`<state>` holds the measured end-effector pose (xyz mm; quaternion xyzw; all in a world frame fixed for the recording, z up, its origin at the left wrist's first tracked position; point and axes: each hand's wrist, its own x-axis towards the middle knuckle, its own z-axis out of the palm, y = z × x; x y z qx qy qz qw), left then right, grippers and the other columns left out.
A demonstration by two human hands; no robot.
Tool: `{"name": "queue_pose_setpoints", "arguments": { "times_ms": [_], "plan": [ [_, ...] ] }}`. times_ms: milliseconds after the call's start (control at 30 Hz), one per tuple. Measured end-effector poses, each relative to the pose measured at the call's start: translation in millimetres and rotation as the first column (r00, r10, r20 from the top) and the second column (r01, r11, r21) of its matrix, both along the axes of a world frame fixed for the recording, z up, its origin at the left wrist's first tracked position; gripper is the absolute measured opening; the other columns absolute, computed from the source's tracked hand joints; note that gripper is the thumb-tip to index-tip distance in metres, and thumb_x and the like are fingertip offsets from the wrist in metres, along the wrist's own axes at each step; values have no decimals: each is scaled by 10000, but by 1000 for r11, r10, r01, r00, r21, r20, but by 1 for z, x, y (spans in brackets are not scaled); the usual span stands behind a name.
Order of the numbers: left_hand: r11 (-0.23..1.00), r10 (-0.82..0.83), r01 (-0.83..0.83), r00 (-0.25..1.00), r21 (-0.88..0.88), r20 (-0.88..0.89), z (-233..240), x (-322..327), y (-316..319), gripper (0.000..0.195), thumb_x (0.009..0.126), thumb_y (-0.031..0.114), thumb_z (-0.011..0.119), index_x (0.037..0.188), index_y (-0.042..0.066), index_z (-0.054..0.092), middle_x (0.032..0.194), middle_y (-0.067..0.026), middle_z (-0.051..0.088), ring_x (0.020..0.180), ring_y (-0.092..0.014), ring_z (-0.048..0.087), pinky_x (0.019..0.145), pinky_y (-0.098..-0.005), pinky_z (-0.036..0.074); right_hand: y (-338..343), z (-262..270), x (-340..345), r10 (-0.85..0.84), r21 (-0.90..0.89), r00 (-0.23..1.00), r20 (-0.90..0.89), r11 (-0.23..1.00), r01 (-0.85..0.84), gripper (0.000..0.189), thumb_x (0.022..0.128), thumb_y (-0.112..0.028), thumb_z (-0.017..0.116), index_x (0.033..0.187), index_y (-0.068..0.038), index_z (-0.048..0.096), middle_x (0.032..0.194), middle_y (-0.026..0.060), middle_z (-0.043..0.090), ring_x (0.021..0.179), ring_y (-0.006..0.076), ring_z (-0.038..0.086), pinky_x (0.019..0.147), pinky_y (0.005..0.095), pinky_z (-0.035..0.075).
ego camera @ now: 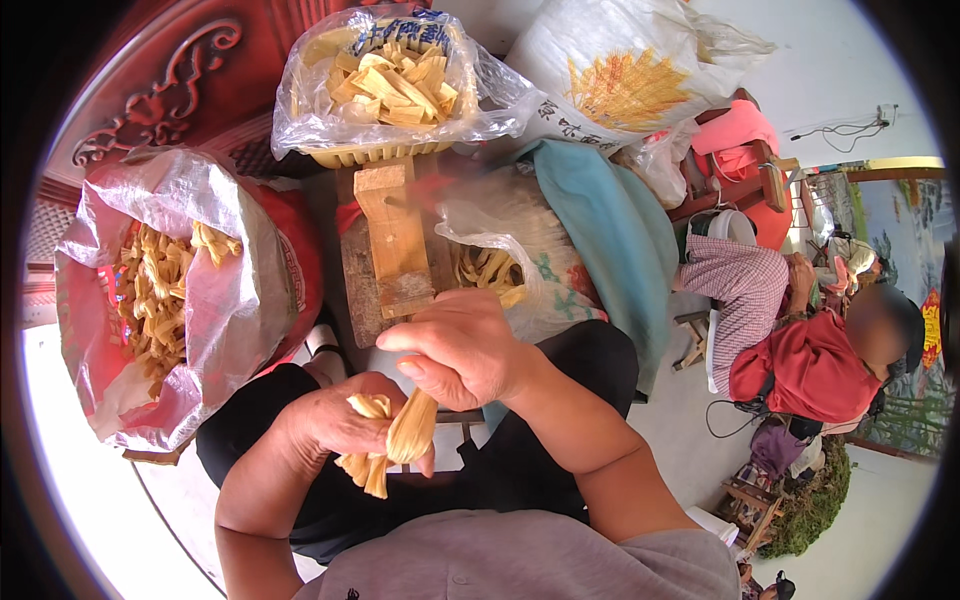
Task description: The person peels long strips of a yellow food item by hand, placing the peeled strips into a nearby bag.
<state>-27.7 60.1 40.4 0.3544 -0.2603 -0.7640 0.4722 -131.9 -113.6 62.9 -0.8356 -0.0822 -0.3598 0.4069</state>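
A folded bundle of pale yellow dried strips [414, 427], husk-like, spans both hands above my lap. My left hand [356, 420] closes around its lower part, with loose ends sticking out below the palm. The upper end runs into my right hand [469, 349], whose fingers are curled over it. Just beyond my hands stands a wooden block [394, 240] on a darker wooden board [367, 307]. Right of the block, an open plastic bag [532, 259] holds more strips [491, 274].
A plastic-lined basket [390, 146] of flat strips stands ahead. At left, a lined sack [217, 315] holds knotted bundles [157, 285]. A teal cloth [615, 217] drapes at right; a large white sack [600, 67] lies behind. A person in red [810, 364] sits further right.
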Motion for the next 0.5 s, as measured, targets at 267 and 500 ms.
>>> {"name": "queue_pose_setpoints", "arguments": {
  "times_ms": [267,500],
  "plan": [
    [817,552,75,181,-571,814,25,22,-17,309,604,143,738,889,65,648,789,-80,627,612,-227,615,561,-304,493,16,-18,-4,463,763,752,-470,641,82,89,884,-69,571,854,1,618,645,36,578,534,106,522,492,245,406],
    [545,837,120,-135,-830,530,21,16,-22,278,536,126,738,777,47,624,852,-75,625,592,-209,612,473,-308,472,32,-26,-3,637,937,761,-120,-182,300,78,874,-47,592,908,7,636,650,43,578,450,63,446,401,203,309]
  ]
}}
